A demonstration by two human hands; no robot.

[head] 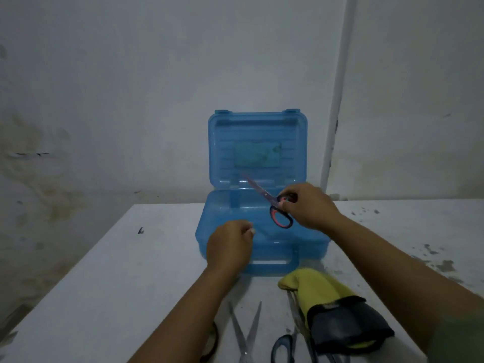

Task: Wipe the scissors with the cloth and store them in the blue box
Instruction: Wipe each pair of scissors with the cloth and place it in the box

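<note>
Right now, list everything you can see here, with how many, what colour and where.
blue box: one, translucent blue, lid open, table's far middle.
red-handled scissors: one, red and black, held over the box.
open scissors: one, silver blades, near edge.
blue-handled scissors: one, near edge, blades partly under the cloth.
cloth: one, yellow with dark part, near right.
table: one, white.
left hand: at the box's front.
right hand: gripping the red-handled scissors.
</note>
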